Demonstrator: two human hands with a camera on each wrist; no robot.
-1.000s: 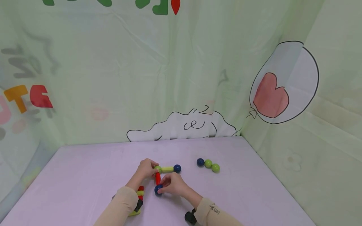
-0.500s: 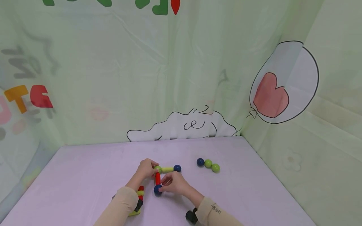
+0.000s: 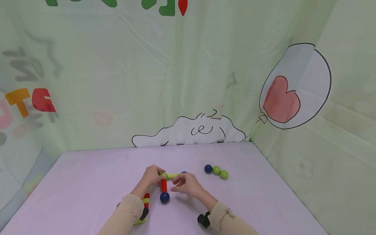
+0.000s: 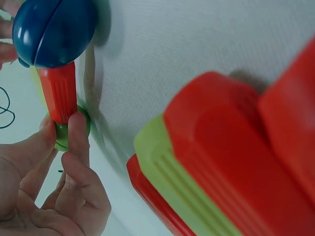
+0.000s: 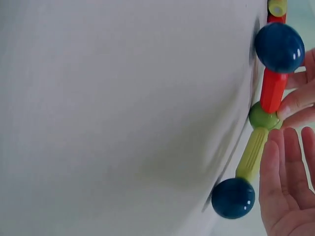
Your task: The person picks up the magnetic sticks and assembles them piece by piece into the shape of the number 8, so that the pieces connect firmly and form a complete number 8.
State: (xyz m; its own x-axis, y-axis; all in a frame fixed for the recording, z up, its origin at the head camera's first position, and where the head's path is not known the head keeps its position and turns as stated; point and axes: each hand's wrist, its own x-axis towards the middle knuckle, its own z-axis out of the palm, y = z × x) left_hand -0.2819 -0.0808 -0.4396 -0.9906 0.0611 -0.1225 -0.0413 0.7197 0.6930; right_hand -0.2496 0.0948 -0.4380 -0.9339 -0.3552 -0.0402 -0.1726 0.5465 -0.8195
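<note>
My left hand (image 3: 151,175) pinches a green ball (image 3: 164,176) between thumb and fingertips, seen closely in the left wrist view. From that ball a red rod (image 3: 164,186) runs toward me and ends in a blue ball (image 3: 164,197). A yellow-green rod (image 5: 253,153) extends rightward from the same green ball to another blue ball (image 5: 233,198), mostly covered by my right hand in the head view. Together they form a corner shape. My right hand (image 3: 189,185) hovers just right of the red rod, fingers loosely extended, holding nothing.
Beyond my right hand, a blue ball (image 3: 208,168) and two green balls (image 3: 220,172) lie in a row. Several red and yellow-green rods (image 4: 206,152) lie together by my left forearm, which partly hides them. A light curtain (image 3: 117,98) stands behind the lilac table (image 3: 88,182).
My right hand has let go of the near blue ball and moved right and slightly away from me. The left hand keeps its hold on the green ball.
</note>
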